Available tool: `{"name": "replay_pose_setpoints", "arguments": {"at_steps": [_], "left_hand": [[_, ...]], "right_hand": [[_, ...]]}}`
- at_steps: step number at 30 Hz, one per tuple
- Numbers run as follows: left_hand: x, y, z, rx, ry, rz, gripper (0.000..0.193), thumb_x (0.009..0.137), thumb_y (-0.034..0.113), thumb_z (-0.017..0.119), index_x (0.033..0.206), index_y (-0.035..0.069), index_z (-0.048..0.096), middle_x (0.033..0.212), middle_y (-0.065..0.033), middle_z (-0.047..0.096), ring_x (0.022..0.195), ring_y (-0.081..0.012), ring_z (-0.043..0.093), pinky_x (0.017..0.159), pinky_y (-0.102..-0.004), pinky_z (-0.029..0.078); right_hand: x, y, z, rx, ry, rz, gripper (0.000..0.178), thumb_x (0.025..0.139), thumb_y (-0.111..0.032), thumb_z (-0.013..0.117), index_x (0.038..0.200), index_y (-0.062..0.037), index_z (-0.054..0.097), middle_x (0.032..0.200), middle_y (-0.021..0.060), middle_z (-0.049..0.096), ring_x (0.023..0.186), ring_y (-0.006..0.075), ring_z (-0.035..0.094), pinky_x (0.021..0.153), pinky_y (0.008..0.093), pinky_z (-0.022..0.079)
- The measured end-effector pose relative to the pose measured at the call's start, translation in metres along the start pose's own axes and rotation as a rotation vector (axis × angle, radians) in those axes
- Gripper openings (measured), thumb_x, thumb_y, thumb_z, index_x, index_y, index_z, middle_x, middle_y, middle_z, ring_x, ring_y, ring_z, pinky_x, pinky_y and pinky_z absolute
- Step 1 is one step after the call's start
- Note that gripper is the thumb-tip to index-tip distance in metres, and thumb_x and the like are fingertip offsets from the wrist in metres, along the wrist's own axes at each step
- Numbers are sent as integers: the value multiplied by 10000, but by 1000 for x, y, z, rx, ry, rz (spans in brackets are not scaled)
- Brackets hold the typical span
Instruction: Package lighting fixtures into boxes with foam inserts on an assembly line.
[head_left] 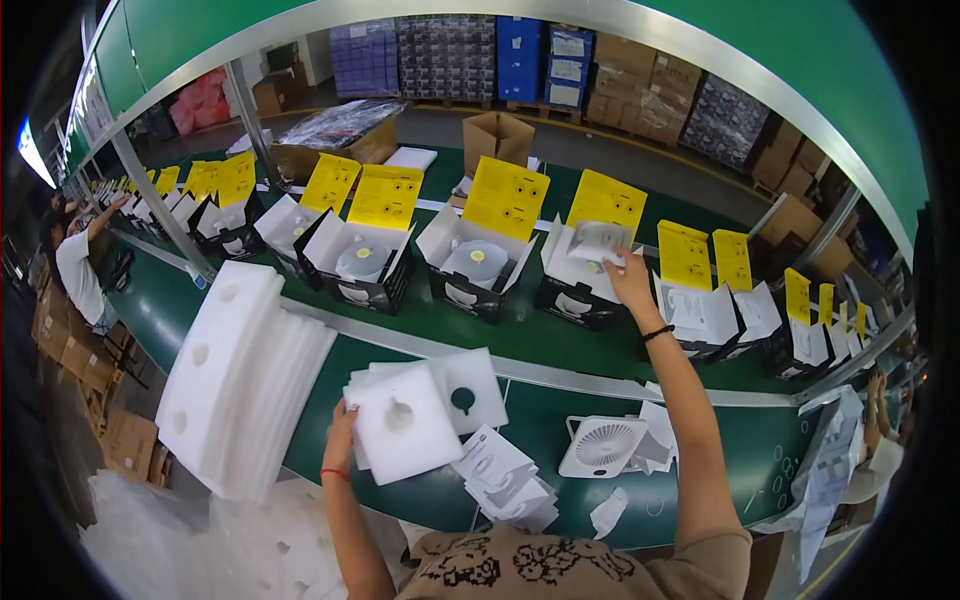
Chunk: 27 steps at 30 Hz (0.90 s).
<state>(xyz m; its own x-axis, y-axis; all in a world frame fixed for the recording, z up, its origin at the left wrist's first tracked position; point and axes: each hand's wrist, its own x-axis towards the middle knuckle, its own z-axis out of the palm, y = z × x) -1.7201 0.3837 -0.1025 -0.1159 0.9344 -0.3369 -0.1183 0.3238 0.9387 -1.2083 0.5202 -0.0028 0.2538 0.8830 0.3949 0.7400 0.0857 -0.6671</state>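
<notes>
My left hand is closed on the left edge of a square white foam sheet, which has a cut-out near its middle. More foam sheets lie just behind it, one showing a dark keyhole-shaped opening. My right hand reaches to an open black box with a yellow lid standing up. Its fingers grip a white printed leaflet over the box. What lies under the leaflet is mostly hidden. A stack of instruction sheets rests near me, left of a small white fan.
Open boxes with yellow lids line the green conveyor on both sides. Tall curved foam sheets stand at left. A metal rail separates conveyor and worktable. Crumpled paper lies near the fan. Other people work at both ends.
</notes>
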Motion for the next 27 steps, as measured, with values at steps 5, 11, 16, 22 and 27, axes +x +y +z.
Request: {"name": "replay_pose_setpoints", "arguments": {"at_steps": [5,11,16,22,27], "left_hand": [[8,19,8,136,34,-69,656,787,385,465,1326,66,269,1186,-153,462,1045,-218,459,903,-302,321],[19,22,2,147,-7,-98,672,785,386,465,1337,70,247,1189,-173,456,1058,-239,458,912,-312,317],[32,2,-19,150,-75,-64,665,795,484,411,1340,134,262,1280,-86,390,1167,-223,351,939,-434,255],[39,24,-8,21,-104,-47,675,821,363,439,1340,15,184,1273,-159,367,1140,-235,399,970,-310,285],[79,-16,-40,55,-191,58,603,871,477,372,1324,92,274,1265,-83,408,1150,-203,390,954,-336,297]], "right_hand": [[-27,-27,51,-480,-76,-266,430,685,-246,645,1051,-49,532,1182,235,378,1082,409,372,847,471,378],[35,28,67,-676,80,-78,497,802,-363,505,1219,-105,427,1284,222,317,1165,402,312,886,512,337],[56,26,75,-742,-327,266,561,850,-500,342,1332,-221,278,1405,181,165,1250,438,207,971,573,217],[44,15,51,-730,-439,-36,756,717,-634,475,1269,-129,359,1245,272,390,1050,444,470,810,505,427],[48,0,70,-711,-330,-3,836,693,-670,477,1091,65,479,1090,333,479,969,451,511,785,475,440]]}}
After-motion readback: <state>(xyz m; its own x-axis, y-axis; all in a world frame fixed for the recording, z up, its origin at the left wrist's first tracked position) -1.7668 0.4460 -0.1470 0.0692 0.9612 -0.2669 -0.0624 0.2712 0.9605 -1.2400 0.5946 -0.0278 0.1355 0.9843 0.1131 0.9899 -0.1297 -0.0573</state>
